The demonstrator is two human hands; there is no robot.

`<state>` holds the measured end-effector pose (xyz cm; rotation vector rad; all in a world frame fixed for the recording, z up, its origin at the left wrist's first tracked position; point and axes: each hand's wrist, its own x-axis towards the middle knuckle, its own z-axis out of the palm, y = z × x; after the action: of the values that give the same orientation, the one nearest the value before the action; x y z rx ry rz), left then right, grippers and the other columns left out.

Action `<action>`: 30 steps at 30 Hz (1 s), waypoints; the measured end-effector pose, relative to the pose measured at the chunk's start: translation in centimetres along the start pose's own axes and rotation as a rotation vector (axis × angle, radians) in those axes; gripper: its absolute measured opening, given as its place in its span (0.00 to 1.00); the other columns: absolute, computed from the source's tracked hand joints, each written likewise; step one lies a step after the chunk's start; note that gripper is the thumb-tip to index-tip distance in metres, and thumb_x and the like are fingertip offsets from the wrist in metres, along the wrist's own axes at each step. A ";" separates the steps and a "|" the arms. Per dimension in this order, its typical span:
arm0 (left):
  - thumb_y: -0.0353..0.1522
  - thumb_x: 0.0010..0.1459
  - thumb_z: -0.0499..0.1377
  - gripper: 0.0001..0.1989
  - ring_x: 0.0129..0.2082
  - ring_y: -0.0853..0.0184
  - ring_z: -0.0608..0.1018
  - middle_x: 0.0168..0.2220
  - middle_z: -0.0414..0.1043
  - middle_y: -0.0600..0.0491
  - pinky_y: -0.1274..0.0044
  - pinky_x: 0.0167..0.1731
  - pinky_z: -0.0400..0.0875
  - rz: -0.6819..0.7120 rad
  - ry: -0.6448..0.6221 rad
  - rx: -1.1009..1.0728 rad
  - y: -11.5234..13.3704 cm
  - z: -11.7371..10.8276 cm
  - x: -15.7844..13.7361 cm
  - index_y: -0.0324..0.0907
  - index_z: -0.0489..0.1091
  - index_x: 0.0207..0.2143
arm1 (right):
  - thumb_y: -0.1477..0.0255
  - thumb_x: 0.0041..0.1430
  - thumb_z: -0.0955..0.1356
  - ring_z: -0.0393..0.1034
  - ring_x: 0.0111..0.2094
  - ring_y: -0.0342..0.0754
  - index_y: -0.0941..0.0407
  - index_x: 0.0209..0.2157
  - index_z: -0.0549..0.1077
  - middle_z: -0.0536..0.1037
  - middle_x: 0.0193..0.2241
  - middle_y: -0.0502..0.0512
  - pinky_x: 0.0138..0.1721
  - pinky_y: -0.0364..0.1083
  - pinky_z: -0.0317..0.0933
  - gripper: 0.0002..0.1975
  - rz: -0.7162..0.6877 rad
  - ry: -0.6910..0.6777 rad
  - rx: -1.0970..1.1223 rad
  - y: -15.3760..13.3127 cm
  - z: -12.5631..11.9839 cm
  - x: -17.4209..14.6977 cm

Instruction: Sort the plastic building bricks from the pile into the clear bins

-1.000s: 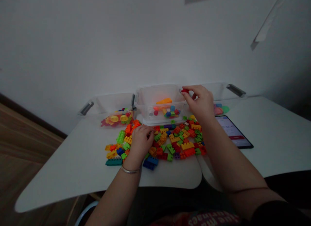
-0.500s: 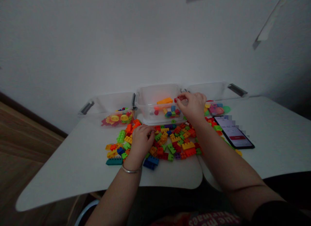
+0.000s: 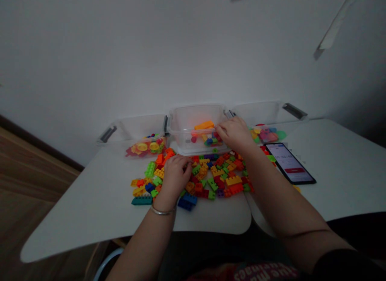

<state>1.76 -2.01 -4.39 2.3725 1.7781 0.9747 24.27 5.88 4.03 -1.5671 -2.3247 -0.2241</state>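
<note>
Right hand (image 3: pixel 237 135) at a clear rectangular plastic bin (image 3: pixel 181 141), left hand (image 3: pixel 175 175) on loose multicoloured plastic toy bricks (image 3: pixel 217 172)

The bricks spread across the white counter (image 3: pixel 84 208) in the middle of the frame. At centre, the right hand is at the bin's front right corner, fingers bent and pointing inward; whether they grasp a brick cannot be told. Inside the bin lie an orange elongated plastic piece (image 3: pixel 204 125) and small coloured pieces. Left of centre, the left hand lies among the bricks with curled fingers, their grip hidden; a silver metal bangle (image 3: pixel 163 211) circles its wrist. Between the bricks and the frame's left side, a second clear plastic bin (image 3: pixel 141 125) holds yellow and red pieces. Right of centre stands a third clear plastic bin (image 3: pixel 257 111), with a black-edged smartphone (image 3: pixel 291 164) below it.
</note>
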 end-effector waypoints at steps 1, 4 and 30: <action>0.30 0.59 0.54 0.10 0.41 0.59 0.77 0.37 0.80 0.50 0.64 0.48 0.69 0.002 0.002 -0.001 0.0 0.0 0.0 0.44 0.76 0.34 | 0.64 0.69 0.53 0.68 0.49 0.57 0.58 0.43 0.79 0.80 0.45 0.61 0.57 0.55 0.50 0.25 0.002 0.000 0.009 0.0 0.1 0.0; 0.30 0.59 0.54 0.10 0.42 0.59 0.77 0.37 0.80 0.50 0.64 0.48 0.69 -0.006 0.015 -0.002 0.0 0.1 0.0 0.44 0.76 0.33 | 0.65 0.69 0.54 0.68 0.50 0.57 0.58 0.43 0.79 0.80 0.46 0.61 0.60 0.56 0.47 0.24 0.013 0.016 0.035 0.2 0.5 0.1; 0.31 0.59 0.54 0.10 0.43 0.58 0.76 0.38 0.79 0.51 0.64 0.49 0.68 -0.027 -0.016 0.008 0.0 -0.1 0.0 0.44 0.76 0.35 | 0.65 0.55 0.70 0.76 0.41 0.55 0.53 0.44 0.79 0.81 0.39 0.59 0.38 0.48 0.67 0.15 -0.154 -0.523 -0.087 -1.8 -1.3 -2.5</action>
<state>1.70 -2.09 -4.29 2.3478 1.8074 0.9448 23.66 2.63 4.49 -1.6400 -2.8712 0.0629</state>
